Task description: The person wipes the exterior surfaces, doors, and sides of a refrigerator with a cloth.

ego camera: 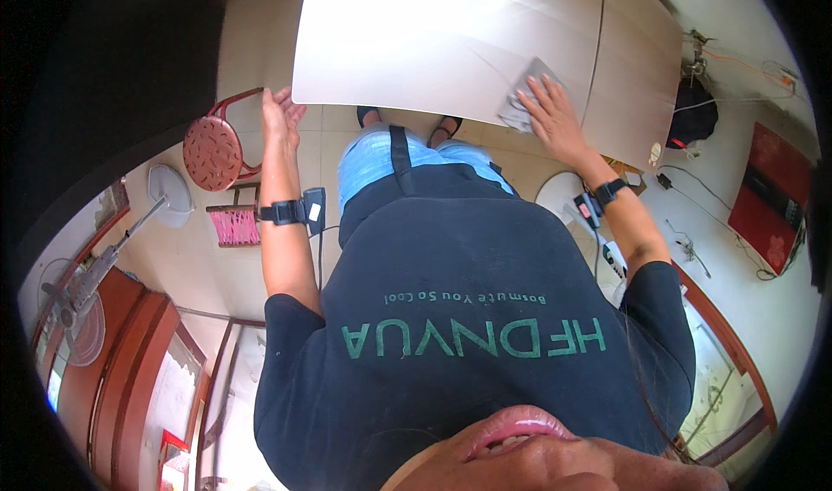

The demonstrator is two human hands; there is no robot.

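A glossy pale tabletop (416, 49) stretches in front of me, with a dark seam crossing it on the right. My right hand (552, 114) lies spread on a grey cloth (533, 75), pressing it against the surface near the front edge, left of the seam. At the left front corner is my left hand (281, 117), palm turned up and fingers loosely apart, with nothing in it. Whether its fingertips touch the corner I cannot tell.
Left of me stand a round red-brown stool (212, 153), a small seat with pink webbing (234, 226) and a pedestal fan (78, 309). A red flat appliance (770, 198) with cables is at the right. Near my right forearm is a white power strip (613, 260).
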